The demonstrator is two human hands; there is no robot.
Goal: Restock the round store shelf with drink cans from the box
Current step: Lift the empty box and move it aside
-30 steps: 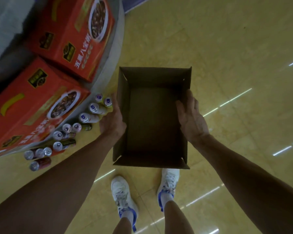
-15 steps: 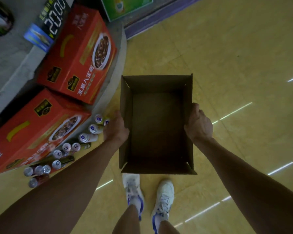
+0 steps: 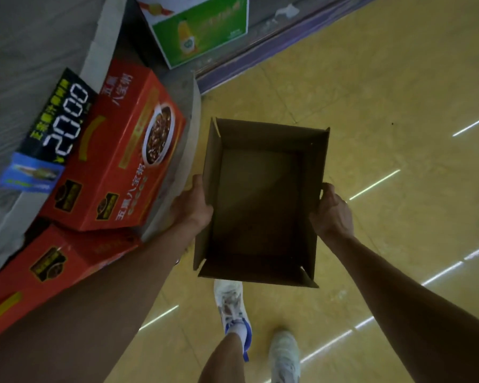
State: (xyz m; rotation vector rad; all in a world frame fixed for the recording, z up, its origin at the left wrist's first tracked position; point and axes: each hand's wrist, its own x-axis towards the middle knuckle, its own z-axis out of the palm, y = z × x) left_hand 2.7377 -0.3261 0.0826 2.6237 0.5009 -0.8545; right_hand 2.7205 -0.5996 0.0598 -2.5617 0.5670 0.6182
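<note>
Now: left hand at 9 o'clock, right hand at 3, fingers clamped on side walls of open brown cardboard box; interior dark.

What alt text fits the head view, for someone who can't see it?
A person holds an empty cardboard box, left hand and right hand gripping its side walls, above a yellow floor. Red cartons sit on the round grey shelf at the left, with a green carton beyond and white shoes below.
</note>
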